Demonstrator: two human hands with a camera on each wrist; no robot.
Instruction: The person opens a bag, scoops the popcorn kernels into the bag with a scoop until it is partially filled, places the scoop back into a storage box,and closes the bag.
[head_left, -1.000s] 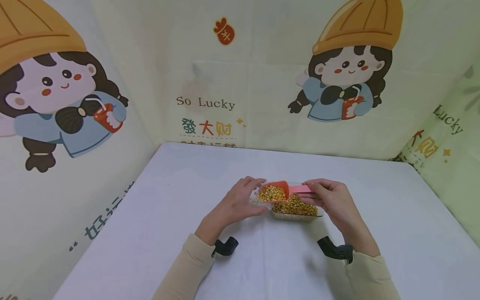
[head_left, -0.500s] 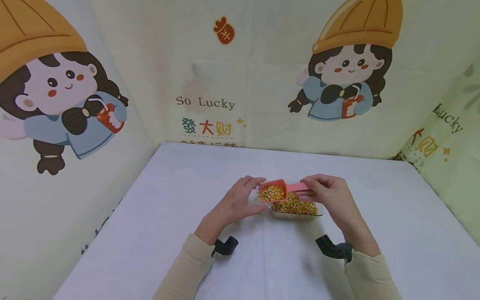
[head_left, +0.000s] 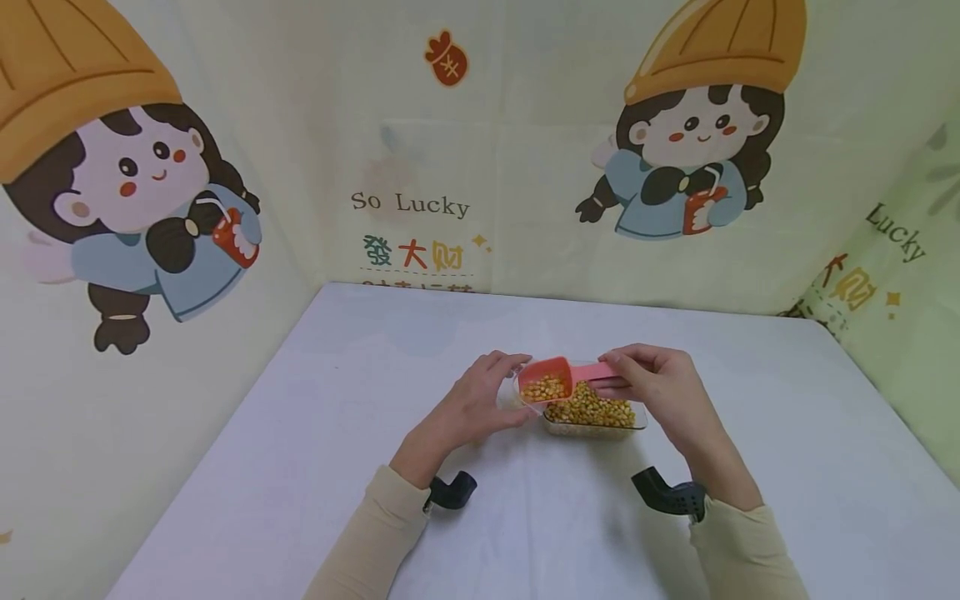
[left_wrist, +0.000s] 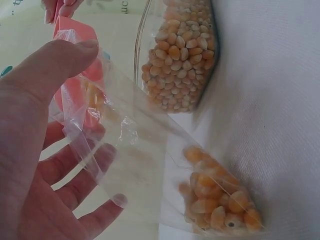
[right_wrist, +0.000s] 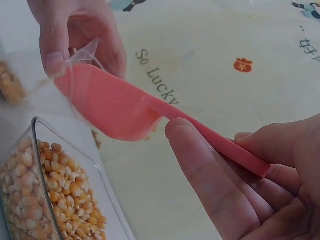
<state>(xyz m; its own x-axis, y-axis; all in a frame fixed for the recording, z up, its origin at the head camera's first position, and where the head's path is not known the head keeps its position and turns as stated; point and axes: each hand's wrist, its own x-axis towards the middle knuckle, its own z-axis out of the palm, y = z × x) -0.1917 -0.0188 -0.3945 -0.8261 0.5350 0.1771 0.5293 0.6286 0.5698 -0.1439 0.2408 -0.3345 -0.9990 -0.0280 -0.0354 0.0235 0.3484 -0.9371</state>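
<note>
My right hand (head_left: 663, 392) pinches the handle of a pink scoop (right_wrist: 117, 102) between thumb and fingers. Corn kernels (head_left: 545, 387) lie in the scoop, whose front end is tilted into the mouth of a clear plastic bag (left_wrist: 145, 155). With thumb and fingers spread at its mouth, my left hand (head_left: 476, 400) holds the bag. Kernels (left_wrist: 217, 195) fill the bag's lower corner. Just right of the bag in the head view, below the scoop, stands a clear rectangular container (head_left: 592, 432) full of corn kernels (right_wrist: 70, 195).
A white cloth covers the table (head_left: 420, 333). Behind it and along the sides hangs a printed backdrop (head_left: 555, 167) with cartoon figures and lettering. Each wrist wears a black camera mount, such as the one on the right (head_left: 667, 493).
The scoop has tipped further toward the bag, and fewer kernels show in it than a second ago. My right hand has risen slightly; the left hand stays in place.
</note>
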